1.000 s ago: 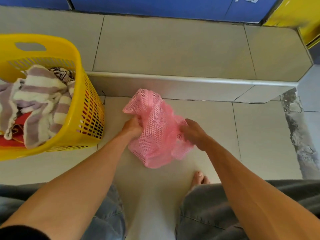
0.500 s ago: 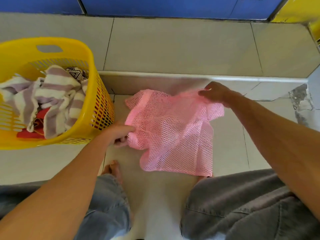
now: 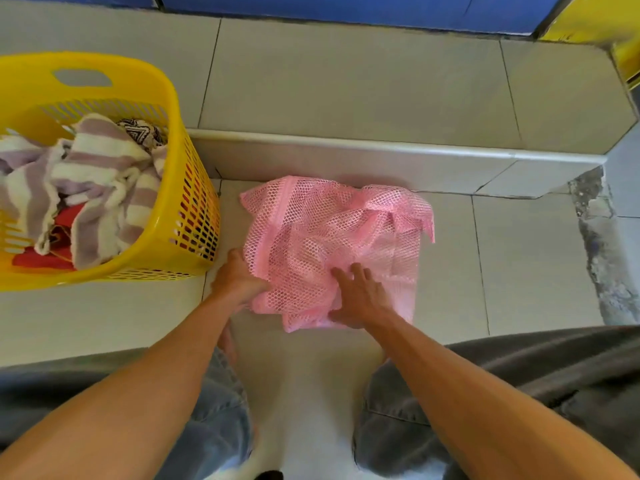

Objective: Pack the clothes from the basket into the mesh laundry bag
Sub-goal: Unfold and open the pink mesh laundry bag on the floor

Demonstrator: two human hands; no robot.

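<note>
A pink mesh laundry bag (image 3: 332,233) lies spread and rumpled on the tiled floor in front of me. My left hand (image 3: 239,280) grips its near left edge, fingers tucked under the mesh. On the bag's near part, my right hand (image 3: 358,296) rests flat with fingers spread. To the left stands a yellow plastic basket (image 3: 188,188). It holds a purple-and-white striped cloth (image 3: 93,171), a black-and-white patterned piece (image 3: 140,129) and something red (image 3: 34,259) underneath.
A low tiled step (image 3: 346,157) runs across just behind the bag, with a blue wall (image 3: 346,8) beyond. A rough broken floor patch (image 3: 602,244) is at the right. My knees in grey trousers (image 3: 519,393) and a bare foot (image 3: 227,341) are near the bag.
The bag went from bunched between both hands to spread out on the floor. My right hand came back from the far corner and now presses the near part.
</note>
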